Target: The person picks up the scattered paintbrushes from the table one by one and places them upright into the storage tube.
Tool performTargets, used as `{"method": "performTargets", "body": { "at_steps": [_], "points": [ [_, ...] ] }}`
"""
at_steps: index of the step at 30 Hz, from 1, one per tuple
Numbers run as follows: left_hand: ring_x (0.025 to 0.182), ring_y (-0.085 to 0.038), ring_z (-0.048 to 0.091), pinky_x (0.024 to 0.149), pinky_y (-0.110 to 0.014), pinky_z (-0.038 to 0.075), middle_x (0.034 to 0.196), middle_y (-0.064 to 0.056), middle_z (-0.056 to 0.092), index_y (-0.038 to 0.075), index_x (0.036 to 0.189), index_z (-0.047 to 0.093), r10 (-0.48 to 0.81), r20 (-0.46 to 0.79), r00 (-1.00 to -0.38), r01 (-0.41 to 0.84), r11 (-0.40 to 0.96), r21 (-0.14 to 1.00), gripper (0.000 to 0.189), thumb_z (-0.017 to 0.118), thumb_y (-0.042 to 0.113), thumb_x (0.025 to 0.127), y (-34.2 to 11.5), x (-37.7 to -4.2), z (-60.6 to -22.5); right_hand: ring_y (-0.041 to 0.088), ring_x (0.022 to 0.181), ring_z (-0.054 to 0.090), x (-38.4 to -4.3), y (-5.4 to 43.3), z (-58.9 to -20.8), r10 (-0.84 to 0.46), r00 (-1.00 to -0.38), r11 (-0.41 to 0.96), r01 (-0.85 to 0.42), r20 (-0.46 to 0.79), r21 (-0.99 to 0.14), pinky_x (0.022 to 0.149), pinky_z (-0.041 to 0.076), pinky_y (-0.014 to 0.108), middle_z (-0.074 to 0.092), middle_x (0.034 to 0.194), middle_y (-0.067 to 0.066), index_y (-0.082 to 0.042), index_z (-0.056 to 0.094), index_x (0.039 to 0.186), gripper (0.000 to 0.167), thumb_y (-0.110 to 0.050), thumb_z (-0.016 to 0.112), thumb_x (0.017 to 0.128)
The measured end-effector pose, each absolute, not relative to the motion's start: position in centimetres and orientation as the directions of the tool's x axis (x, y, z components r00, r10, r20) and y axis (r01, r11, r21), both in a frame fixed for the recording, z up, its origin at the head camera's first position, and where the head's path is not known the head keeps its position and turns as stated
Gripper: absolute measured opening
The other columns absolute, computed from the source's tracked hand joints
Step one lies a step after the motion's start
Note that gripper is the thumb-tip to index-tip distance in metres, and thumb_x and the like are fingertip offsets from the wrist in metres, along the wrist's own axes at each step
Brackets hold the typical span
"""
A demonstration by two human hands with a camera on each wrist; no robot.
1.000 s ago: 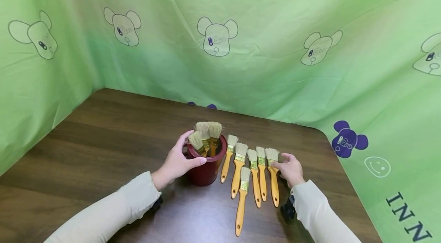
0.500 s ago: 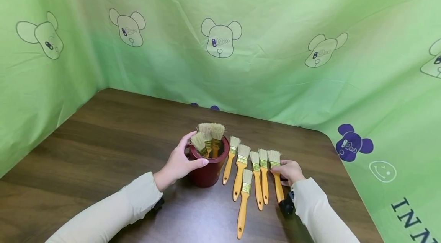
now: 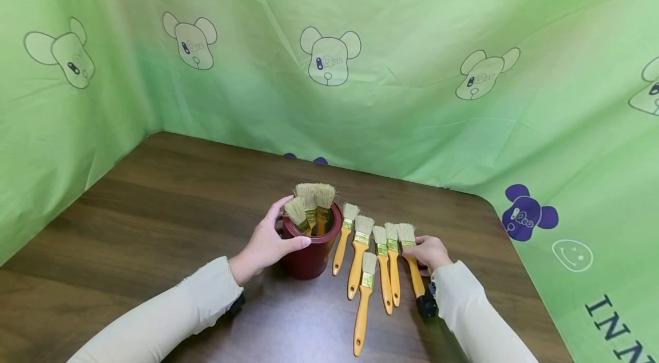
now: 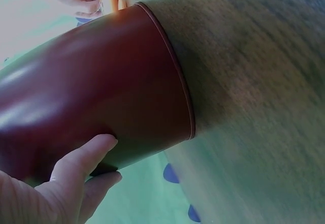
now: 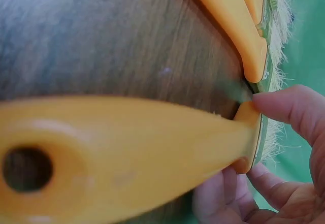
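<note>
My left hand (image 3: pixel 265 244) holds a dark red bucket (image 3: pixel 308 263), thumb over the rim and fingers around the far side. Three paintbrushes (image 3: pixel 324 197) stand in it, bristles up. In the left wrist view, fingertips (image 4: pixel 104 144) lie along the smooth bucket wall (image 4: pixel 101 76). My right hand (image 3: pixel 431 252) pinches the rightmost paintbrush (image 3: pixel 416 274) near its metal band. The right wrist view has its orange handle (image 5: pixel 127 153) large and close, with the thumb (image 5: pixel 289 104) on one side of the neck and fingers on the other.
Several paintbrushes lie side by side between bucket and right hand, among them a wide one (image 3: pixel 356 257). One paintbrush (image 3: pixel 362 311) lies nearer the front. The brown wooden table (image 3: pixel 154 226) is walled by a green printed cloth (image 3: pixel 247 100).
My right hand has come down from beside the bristles to the rightmost paintbrush's neck and taken hold; the brush has tilted and shifted slightly left. The left hand stays on the bucket.
</note>
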State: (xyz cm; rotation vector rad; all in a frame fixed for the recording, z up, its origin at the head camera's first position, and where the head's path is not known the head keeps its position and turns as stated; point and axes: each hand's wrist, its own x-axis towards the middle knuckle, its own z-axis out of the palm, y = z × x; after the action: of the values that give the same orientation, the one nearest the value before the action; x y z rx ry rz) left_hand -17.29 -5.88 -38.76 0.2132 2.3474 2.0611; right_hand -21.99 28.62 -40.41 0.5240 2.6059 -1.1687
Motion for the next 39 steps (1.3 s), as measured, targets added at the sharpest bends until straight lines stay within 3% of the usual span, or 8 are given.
{"method": "performTargets", "body": {
  "at_steps": [12, 27, 39],
  "points": [
    [0.121, -0.037, 0.048, 0.095, -0.052, 0.043, 0.132, -0.018, 0.049, 0.013, 0.147, 0.033, 0.114, 0.077, -0.99, 0.091, 0.122, 0.988, 0.086, 0.08, 0.008, 0.075, -6.0, -17.3, -38.9, 0.026, 0.081, 0.062, -22.3, 28.5, -39.7, 0.161, -0.932, 0.682, 0.343, -0.324, -0.646, 0.065, 0.056, 0.045, 0.056, 0.117, 0.031, 0.015, 0.045, 0.13, 0.065, -0.012, 0.065, 0.074],
    [0.12, -0.037, 0.049, 0.094, -0.051, 0.044, 0.133, -0.018, 0.048, 0.014, 0.147, 0.033, 0.119, 0.063, -0.991, 0.078, 0.126, 0.989, 0.086, 0.08, 0.009, 0.075, -6.1, -17.3, -38.8, 0.042, 0.103, 0.057, -23.6, 26.5, -33.2, 0.057, -0.947, 0.655, 0.274, -0.315, -0.704, 0.078, 0.053, 0.05, 0.044, 0.125, 0.034, 0.012, 0.03, 0.141, 0.063, -0.009, 0.058, 0.089],
    [0.12, -0.036, 0.049, 0.095, -0.051, 0.043, 0.132, -0.018, 0.049, 0.014, 0.147, 0.034, 0.121, 0.069, -0.99, 0.085, 0.13, 0.988, 0.086, 0.081, 0.01, 0.075, -6.0, -17.4, -38.7, 0.017, 0.086, 0.056, -24.8, 25.0, -29.3, -0.057, -0.972, 0.509, 0.169, -0.229, -0.844, 0.084, 0.052, 0.042, 0.045, 0.124, 0.021, 0.005, 0.022, 0.148, 0.071, -0.008, 0.057, 0.088]
  ]
}}
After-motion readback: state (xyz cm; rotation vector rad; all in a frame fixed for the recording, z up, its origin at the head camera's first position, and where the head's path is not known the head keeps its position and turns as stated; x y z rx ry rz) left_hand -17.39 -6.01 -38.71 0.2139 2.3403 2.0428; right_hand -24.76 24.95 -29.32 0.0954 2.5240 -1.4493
